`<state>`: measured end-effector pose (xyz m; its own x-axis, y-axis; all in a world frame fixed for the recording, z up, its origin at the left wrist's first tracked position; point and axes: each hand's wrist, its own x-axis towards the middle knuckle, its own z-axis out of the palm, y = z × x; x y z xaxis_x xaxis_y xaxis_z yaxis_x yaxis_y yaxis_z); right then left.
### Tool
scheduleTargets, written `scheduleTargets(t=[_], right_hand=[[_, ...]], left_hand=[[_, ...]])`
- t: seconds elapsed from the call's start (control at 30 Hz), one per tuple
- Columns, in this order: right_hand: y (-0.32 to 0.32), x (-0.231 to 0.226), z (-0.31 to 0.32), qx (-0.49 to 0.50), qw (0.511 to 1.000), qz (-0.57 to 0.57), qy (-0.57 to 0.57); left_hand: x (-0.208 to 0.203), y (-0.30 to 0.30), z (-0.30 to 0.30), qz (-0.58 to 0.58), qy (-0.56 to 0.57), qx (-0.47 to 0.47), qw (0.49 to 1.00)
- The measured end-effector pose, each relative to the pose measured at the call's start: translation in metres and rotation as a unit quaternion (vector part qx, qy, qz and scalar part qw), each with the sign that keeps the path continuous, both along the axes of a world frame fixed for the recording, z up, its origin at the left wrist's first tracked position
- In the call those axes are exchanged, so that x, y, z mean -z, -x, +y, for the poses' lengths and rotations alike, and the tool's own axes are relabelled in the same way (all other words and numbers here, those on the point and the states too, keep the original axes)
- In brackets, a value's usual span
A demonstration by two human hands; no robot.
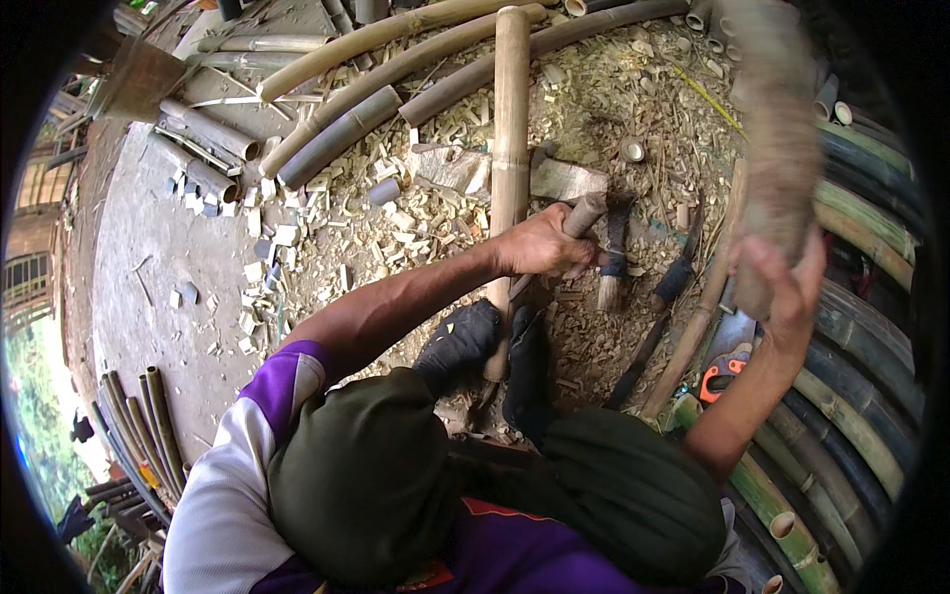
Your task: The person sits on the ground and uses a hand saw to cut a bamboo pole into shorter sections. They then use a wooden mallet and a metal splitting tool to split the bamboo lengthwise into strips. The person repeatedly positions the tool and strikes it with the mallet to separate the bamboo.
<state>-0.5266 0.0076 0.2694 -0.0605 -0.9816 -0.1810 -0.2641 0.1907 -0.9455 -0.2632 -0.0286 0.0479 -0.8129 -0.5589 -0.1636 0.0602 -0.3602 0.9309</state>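
Wrapped around the wooden handle of what looks like a chisel (586, 215), my left hand (547, 244) is closed above a bamboo pole (510, 129). The tool slants down toward the pole; its tip by my fingers is hard to make out. The pole runs away from me between my dark-shod feet, lying over a pale chopped wood block (569, 181). Raised at the right, my right hand (787, 282) is closed on the lower end of a thick wooden club (777, 139), which is smeared by motion.
Wood chips (396, 233) cover the ground. Right of my left hand lie a tool with a dark-wrapped handle (613, 265) and a long blade with a wrapped grip (674, 281). An orange-handled saw (720, 378) rests beside stacked bamboo (841, 396). Curved poles (396, 74) lie at the back.
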Motion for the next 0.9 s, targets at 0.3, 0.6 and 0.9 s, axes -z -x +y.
scheduleTargets(t=[0.3,0.6,0.9], right_hand=[[-0.006,0.045,0.013,-0.149,0.982,0.11,-0.026],[0.005,0.041,0.021,0.101,0.995,-0.025,0.003],[0.01,0.055,0.043,0.089,0.996,0.009,0.028]], left_hand=[[-0.02,-0.001,0.015,-0.106,0.005,-0.003,0.994],[0.043,0.001,0.057,0.129,0.249,0.209,0.937],[-0.114,-0.027,0.009,-0.085,0.428,-0.274,0.857]])
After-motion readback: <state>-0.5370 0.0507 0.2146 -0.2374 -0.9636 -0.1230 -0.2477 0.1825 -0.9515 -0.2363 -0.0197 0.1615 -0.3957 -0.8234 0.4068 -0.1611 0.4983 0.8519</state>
